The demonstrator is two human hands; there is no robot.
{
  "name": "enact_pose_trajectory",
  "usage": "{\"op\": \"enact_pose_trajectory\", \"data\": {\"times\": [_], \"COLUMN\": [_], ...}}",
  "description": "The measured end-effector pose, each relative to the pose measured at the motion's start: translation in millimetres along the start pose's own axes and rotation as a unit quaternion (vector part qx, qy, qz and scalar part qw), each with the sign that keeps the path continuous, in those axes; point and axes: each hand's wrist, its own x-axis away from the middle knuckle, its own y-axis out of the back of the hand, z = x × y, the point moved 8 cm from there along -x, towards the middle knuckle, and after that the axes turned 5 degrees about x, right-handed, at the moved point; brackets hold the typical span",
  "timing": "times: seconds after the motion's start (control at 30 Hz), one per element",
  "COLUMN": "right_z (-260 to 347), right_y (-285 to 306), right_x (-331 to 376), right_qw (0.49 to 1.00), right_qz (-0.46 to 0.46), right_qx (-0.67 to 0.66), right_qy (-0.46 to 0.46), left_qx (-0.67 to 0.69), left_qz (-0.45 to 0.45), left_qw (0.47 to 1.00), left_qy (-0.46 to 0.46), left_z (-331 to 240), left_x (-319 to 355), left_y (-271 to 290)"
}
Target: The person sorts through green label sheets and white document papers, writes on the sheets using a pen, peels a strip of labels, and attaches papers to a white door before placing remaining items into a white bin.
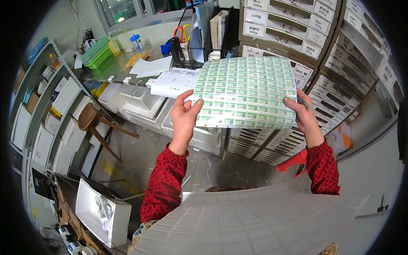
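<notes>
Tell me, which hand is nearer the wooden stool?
Left. The left hand grips the label sheet edge nearest the wooden stool; the right hand holds the far edge.

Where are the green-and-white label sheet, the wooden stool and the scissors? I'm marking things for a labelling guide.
Green-and-white label sheet point(246, 91), head view, sheet's middle.
Brown wooden stool point(88, 117), head view, seat.
Red- and yellow-handled scissors point(182, 32), head view, handles.

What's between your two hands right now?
In the head view, a sheet of green-and-white stickers spans the gap, pinched by the left hand and the right hand.

Both hands point(183, 119) point(305, 117) raised, fingers pinched shut.
</notes>
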Motion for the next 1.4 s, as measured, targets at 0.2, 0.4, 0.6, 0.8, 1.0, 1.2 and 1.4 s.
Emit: {"op": "enact_pose_trajectory", "data": {"times": [0.2,0.4,0.6,0.8,1.0,1.2,1.4], "right_z": [-1.0,25.7,36.7,38.5,25.3,12.0,33.8], "right_y": [18.7,10.6,-14.3,-23.2,-30.6,-29.9,-40.5], "right_x": [-3.2,21.3,46.7,40.5,29.0,24.2,33.9], "right_qw": [0.999,0.991,0.987,0.983,0.982,0.968,0.919], "right_qz": [-0.038,-0.039,0.066,0.094,0.115,0.101,0.068], "right_qx": [0.011,0.076,0.08,0.051,0.126,0.206,0.327], "right_qy": [0.027,0.1,0.12,0.147,0.084,0.1,0.208], "left_qx": [-0.026,-0.032,-0.028,-0.039,-0.06,-0.1,-0.301], "left_qz": [0.005,-0.037,-0.1,-0.095,-0.092,-0.024,0.049], "left_qw": [0.995,0.995,0.987,0.987,0.987,0.993,0.952], "left_qy": [-0.091,-0.088,-0.124,-0.122,-0.116,-0.051,0.004], "left_z": [-7.5,-4.1,-24.9,-44.7,-44.5,-44.7,-43.2], "left_x": [-2.7,0.7,14.4,28.3,32.3,45.0,58.4], "left_y": [0.9,16.1,32.3,38.5,55.1,52.1,51.7]}}
